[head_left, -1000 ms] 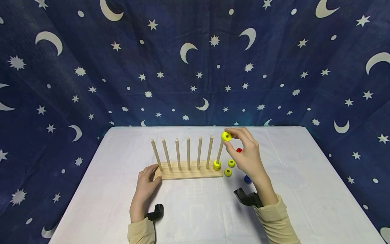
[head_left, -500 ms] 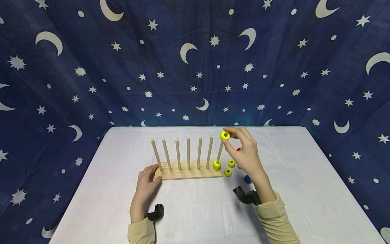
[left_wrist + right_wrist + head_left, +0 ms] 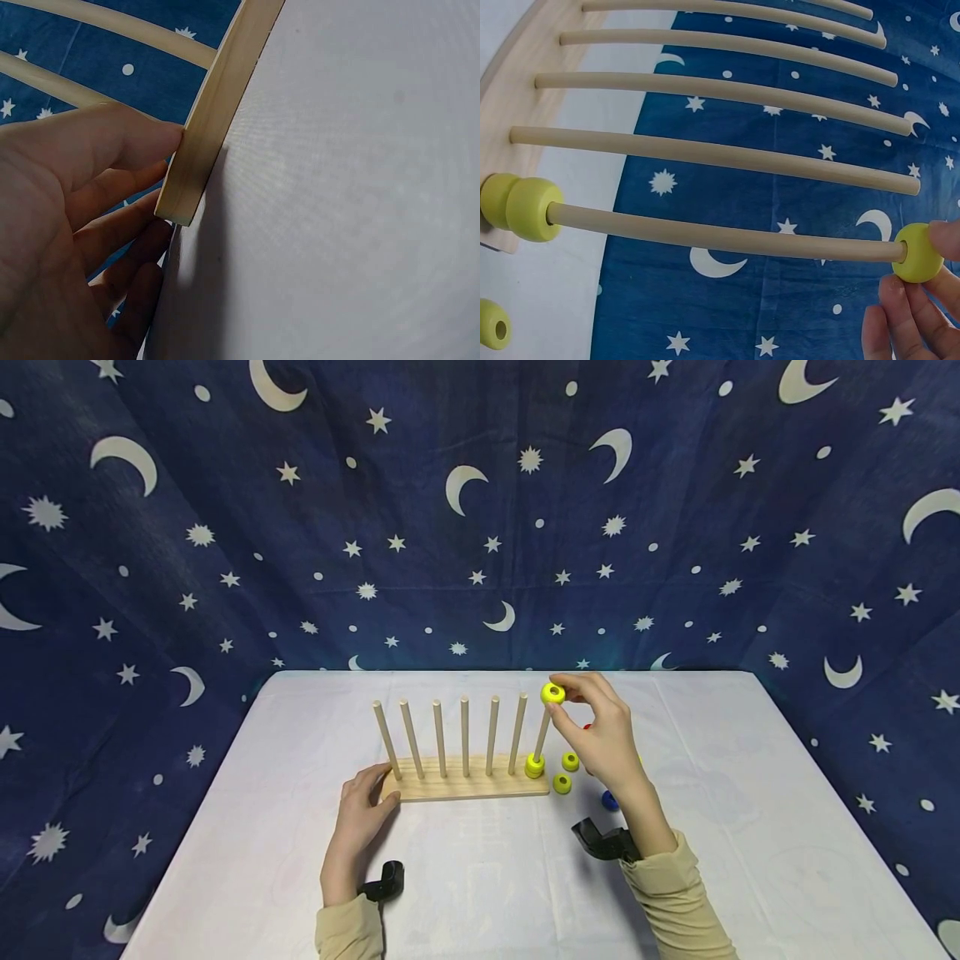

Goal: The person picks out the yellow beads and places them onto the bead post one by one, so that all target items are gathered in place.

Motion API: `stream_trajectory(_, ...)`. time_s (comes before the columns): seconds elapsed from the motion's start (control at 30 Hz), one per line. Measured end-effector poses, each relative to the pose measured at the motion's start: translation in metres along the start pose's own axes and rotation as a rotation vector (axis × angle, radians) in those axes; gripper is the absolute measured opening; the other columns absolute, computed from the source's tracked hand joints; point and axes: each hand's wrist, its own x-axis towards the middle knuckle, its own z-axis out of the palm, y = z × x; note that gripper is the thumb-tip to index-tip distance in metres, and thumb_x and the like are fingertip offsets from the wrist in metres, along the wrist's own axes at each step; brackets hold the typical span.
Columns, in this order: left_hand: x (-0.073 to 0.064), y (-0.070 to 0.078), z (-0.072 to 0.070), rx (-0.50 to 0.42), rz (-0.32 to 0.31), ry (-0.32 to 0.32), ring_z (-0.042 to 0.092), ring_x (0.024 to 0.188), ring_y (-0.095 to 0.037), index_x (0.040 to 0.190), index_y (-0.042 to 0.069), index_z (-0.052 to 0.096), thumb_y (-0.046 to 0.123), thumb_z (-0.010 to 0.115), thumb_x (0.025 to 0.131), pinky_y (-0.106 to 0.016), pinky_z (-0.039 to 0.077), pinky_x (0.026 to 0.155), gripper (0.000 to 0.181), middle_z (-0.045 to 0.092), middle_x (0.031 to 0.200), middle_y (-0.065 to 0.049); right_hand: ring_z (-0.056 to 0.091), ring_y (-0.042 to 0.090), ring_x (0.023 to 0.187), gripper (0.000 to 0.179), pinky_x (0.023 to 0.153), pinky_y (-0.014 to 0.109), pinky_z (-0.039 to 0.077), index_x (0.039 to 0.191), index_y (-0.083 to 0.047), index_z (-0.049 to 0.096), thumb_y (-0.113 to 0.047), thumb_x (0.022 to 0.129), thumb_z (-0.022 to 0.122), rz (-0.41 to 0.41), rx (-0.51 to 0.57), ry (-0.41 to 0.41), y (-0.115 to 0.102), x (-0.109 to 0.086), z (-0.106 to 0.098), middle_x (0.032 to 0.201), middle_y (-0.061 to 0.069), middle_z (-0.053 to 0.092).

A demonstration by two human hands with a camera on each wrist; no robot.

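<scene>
A wooden peg rack (image 3: 465, 787) with several upright pegs stands on the table. My left hand (image 3: 362, 810) grips its left end, thumb on the front edge and fingers behind; the left wrist view shows the thumb (image 3: 154, 139) against the wood. My right hand (image 3: 603, 727) pinches a yellow bead (image 3: 553, 693) at the top of the rightmost peg (image 3: 542, 735). In the right wrist view the peg's tip sits in the hole of this bead (image 3: 918, 253). Two yellow beads (image 3: 526, 208) are stacked at the foot of that peg.
Two loose yellow beads (image 3: 562, 783) lie just right of the rack. A blue bead (image 3: 611, 801) and a partly hidden red bead (image 3: 588, 727) lie near the right forearm. Black wrist mounts (image 3: 386, 882) project from both wrists. A starry cloth (image 3: 480, 527) hangs behind the table.
My right hand has shifted slightly left, and the pinched yellow bead has turned from tilted to nearly level over the peg's tip. The left hand holds its place on the rack.
</scene>
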Motion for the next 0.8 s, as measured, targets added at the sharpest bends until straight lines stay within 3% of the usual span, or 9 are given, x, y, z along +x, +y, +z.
stream_trajectory(0.33, 0.0006, -0.0015, 0.0007, -0.001, 0.027, 0.007, 0.037, 0.131, -0.037, 0.134, 0.006, 0.054, 0.012, 0.064, 0.085, -0.058, 0.030, 0.109, 0.050, 0.049, 0.142, -0.016, 0.059, 0.017, 0.094, 0.033, 0.086, 0.025, 0.048, 0.115, -0.007, 0.067, -0.006, 0.082, 0.072, 0.010, -0.002, -0.013, 0.0023, -0.0019, 0.0011, 0.102, 0.007, 0.064)
stream_trajectory(0.8, 0.0005, -0.0017, 0.0003, -0.003, 0.031, 0.004, 0.036, 0.132, -0.037, 0.134, 0.005, 0.054, 0.012, 0.064, 0.085, -0.057, 0.029, 0.110, 0.050, 0.050, 0.142, -0.017, 0.059, 0.018, 0.091, 0.034, 0.085, 0.019, 0.047, 0.115, -0.007, 0.067, -0.005, 0.081, 0.072, 0.002, -0.002, -0.016, 0.0054, -0.0052, 0.0034, 0.101, 0.007, 0.064)
